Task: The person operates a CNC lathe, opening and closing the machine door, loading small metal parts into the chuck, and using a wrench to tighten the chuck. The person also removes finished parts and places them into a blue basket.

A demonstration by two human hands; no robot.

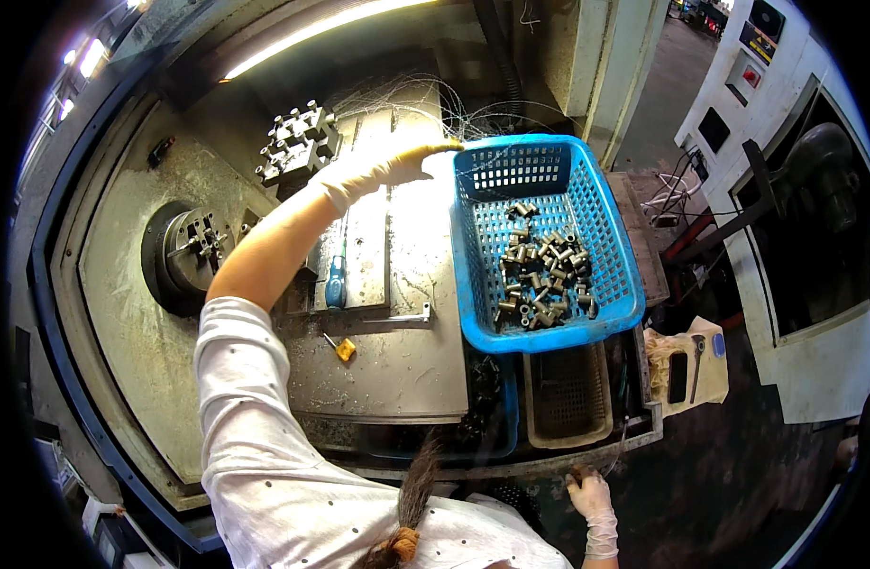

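Note:
My left hand [397, 167], in a pale glove with yellowed fingertips, reaches over the machine bed. Its fingers are stretched out to the upper left corner of a blue plastic basket [467, 275], with the thumb apart below. Inside the basket lies a loose pile of short metal cylinders [546, 270], some showing holes in their ends. Low on the right, my gloved right hand [591, 497] hangs beside the machine's front edge. Its darkened fingers are loosely bent and slightly apart, with no object visible in them. A thin curled wire [621, 446] is close to those fingertips.
A round chuck [190, 254] faces the bed from the left, near a block of clamps [299, 142]. On the bed lie a blue-handled screwdriver [336, 283] and a small yellow-headed tool [345, 350]. Tangled metal shavings [473, 120] spread behind. A brown basket [569, 438] sits below the blue one.

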